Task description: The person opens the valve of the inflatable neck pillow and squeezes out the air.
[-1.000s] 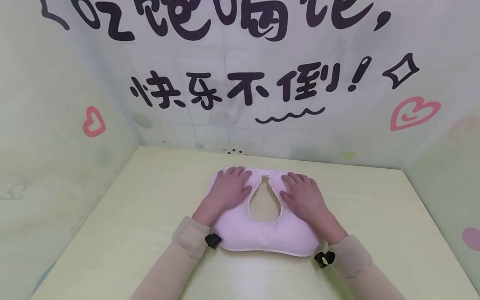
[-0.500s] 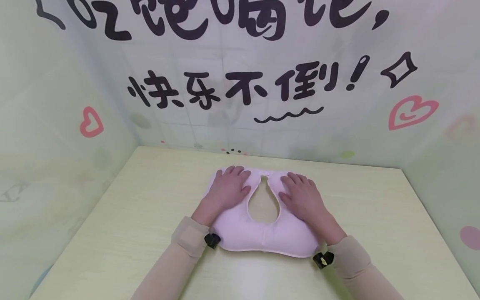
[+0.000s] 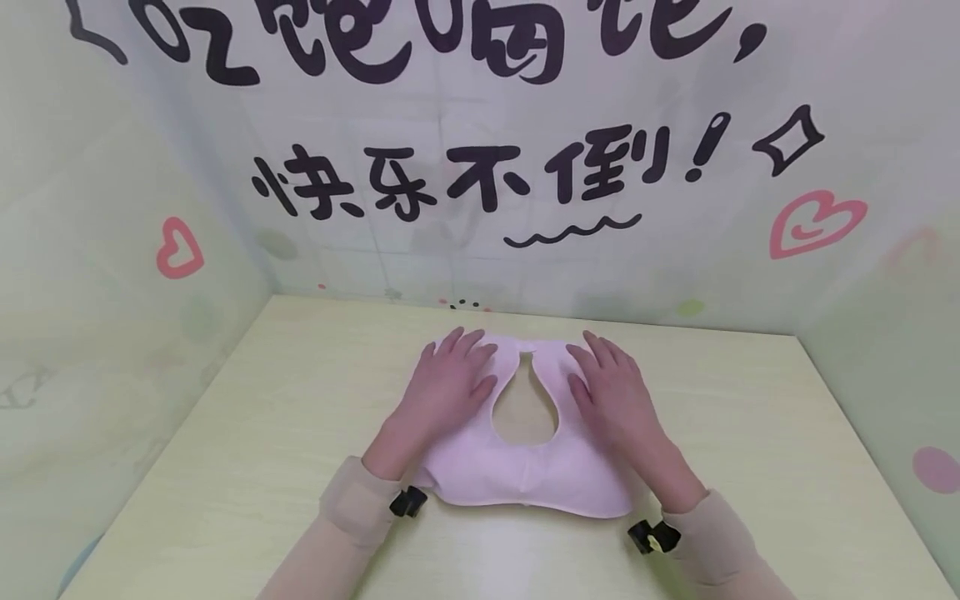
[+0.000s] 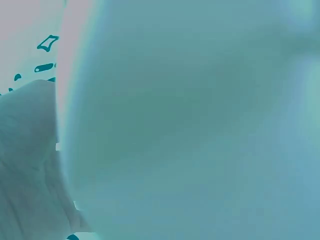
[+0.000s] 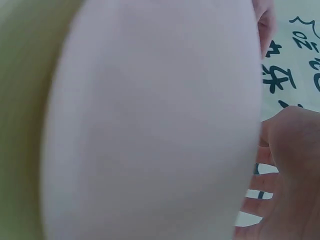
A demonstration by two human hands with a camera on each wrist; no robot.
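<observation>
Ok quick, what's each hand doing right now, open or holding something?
Left hand: open, over the pillow, gripping nothing.
Right hand: open, over the pillow's other side.

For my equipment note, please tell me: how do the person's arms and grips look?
The left sleeve and right sleeve are long, plain beige, with broad cuffs. The left wrist camera and right wrist camera are black and boxy, the right with a yellowish patch. Left grip and right grip wear no gloves.
</observation>
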